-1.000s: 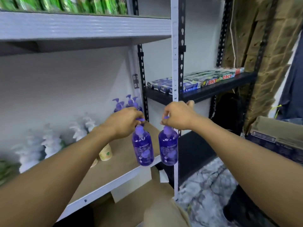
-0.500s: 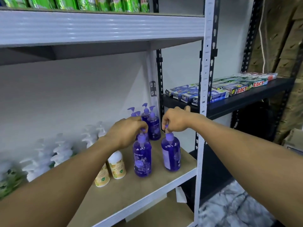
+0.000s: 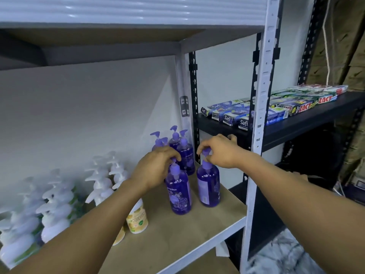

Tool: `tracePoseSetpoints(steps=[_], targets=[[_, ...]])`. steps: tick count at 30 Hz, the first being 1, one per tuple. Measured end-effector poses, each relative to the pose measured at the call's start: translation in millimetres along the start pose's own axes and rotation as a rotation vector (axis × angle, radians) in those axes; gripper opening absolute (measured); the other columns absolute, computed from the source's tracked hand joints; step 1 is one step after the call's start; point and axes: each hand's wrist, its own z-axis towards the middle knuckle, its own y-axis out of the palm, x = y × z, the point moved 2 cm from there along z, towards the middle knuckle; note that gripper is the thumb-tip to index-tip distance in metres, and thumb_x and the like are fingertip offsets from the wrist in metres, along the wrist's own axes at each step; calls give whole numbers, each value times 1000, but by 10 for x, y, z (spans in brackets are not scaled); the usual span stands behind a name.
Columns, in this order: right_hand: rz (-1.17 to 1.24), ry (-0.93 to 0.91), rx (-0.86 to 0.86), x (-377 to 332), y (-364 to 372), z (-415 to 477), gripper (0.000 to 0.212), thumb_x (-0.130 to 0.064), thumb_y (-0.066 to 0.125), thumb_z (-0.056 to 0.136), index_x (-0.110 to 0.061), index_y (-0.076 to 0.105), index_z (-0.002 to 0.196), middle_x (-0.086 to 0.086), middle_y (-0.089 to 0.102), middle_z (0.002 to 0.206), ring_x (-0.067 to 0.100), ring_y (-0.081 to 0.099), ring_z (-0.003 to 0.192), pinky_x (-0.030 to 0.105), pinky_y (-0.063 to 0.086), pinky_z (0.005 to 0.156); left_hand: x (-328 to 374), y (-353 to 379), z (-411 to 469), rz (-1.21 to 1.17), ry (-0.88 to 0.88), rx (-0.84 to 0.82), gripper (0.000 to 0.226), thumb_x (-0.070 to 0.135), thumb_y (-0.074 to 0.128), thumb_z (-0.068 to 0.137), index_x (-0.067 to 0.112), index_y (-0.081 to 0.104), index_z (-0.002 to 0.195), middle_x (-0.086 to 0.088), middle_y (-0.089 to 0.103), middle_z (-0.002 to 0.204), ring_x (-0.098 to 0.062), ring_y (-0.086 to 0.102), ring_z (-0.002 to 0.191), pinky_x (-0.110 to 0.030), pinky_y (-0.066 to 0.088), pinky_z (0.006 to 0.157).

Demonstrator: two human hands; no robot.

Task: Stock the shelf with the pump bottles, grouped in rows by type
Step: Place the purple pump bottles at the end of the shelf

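Observation:
Two purple pump bottles stand upright on the brown shelf board (image 3: 177, 240). My left hand (image 3: 156, 167) is closed over the pump head of the left purple bottle (image 3: 178, 192). My right hand (image 3: 219, 151) pinches the pump head of the right purple bottle (image 3: 208, 186). Behind them, in the back right corner, stands a cluster of several more purple bottles (image 3: 182, 153). Yellow-labelled white pump bottles (image 3: 137, 218) sit left of my left arm, partly hidden by it. Further left are rows of white-pump bottles with green labels (image 3: 53, 206), blurred.
A white upright post (image 3: 256, 135) bounds the shelf on the right. Beyond it a black shelf (image 3: 296, 123) carries toothpaste boxes (image 3: 233, 113). The shelf above (image 3: 118, 12) overhangs closely. Cardboard boxes (image 3: 351, 56) stand at far right.
Both purple bottles went from hanging in front of the shelf edge to standing on the board. My hands stay on their pump heads; the view has moved closer.

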Motion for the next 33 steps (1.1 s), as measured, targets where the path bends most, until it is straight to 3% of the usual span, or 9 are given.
tracePoseSetpoints(steps=[5, 8, 10, 14, 19, 21, 26, 31, 33], targets=[[77, -44, 294, -12, 302, -268, 53, -24, 74, 85, -37, 58, 133, -12, 51, 142, 20, 40, 131, 46, 25, 107, -59, 327, -471, -346, -199, 160, 63, 6, 56, 95, 34, 40, 149, 9, 60, 137, -11, 62, 116, -34, 50, 101], [137, -98, 604, -113, 536, -558, 49, -17, 77, 81, -27, 63, 127, -4, 55, 134, 23, 47, 121, 44, 35, 98, 15, 568, -895, -381, -168, 161, 64, 7, 61, 95, 30, 39, 151, 13, 48, 150, -2, 46, 136, -33, 39, 114], [223, -105, 711, -187, 731, -726, 44, -14, 78, 80, -23, 66, 122, -3, 59, 125, 23, 52, 112, 44, 42, 92, 91, 689, -1219, -360, -146, 104, 63, 15, 63, 97, 32, 38, 152, 16, 37, 157, 2, 32, 144, -28, 29, 120], [407, -24, 576, -329, 1181, -889, 47, -21, 76, 85, -26, 60, 128, -7, 59, 123, 16, 52, 113, 44, 46, 99, -6, 922, -1827, -217, -206, -13, 52, 47, 51, 98, 39, 42, 149, 23, 31, 157, 2, 31, 144, -21, 26, 118], [595, 95, 382, -498, 1610, -937, 65, -24, 82, 81, -24, 52, 138, -10, 57, 125, 14, 55, 118, 39, 47, 104, -143, 955, -2121, -116, -285, -155, 78, 80, 19, 88, 36, 53, 142, 19, 38, 154, -4, 35, 143, -23, 24, 119], [641, 125, 380, -566, 1732, -948, 69, -22, 84, 78, -24, 50, 138, -11, 52, 120, 14, 56, 117, 37, 47, 103, -138, 911, -2180, -101, -266, -185, 85, 83, 12, 86, 36, 50, 145, 22, 36, 154, -1, 31, 144, -23, 20, 121], [623, 179, 419, -621, 2012, -884, 86, -23, 86, 76, -21, 39, 147, 0, 48, 139, 17, 47, 128, 24, 37, 103, -224, 819, -2354, -152, -261, -214, 83, 86, 15, 84, 41, 47, 146, 28, 29, 153, 7, 21, 145, -25, 16, 123], [496, 242, 462, -590, 2144, -638, 86, -27, 89, 71, -12, 40, 141, 9, 51, 130, 29, 48, 123, 43, 46, 101, -336, 713, -2502, -165, -249, -210, 66, 77, 30, 91, 44, 48, 145, 30, 33, 153, 11, 21, 144, -22, 17, 122], [485, 257, 476, -552, 2140, -530, 78, -27, 90, 69, -10, 47, 131, 9, 55, 123, 29, 52, 116, 42, 48, 95, -369, 679, -2535, -165, -234, -217, 62, 74, 33, 92, 44, 47, 145, 31, 31, 153, 13, 19, 144, -20, 15, 122]])
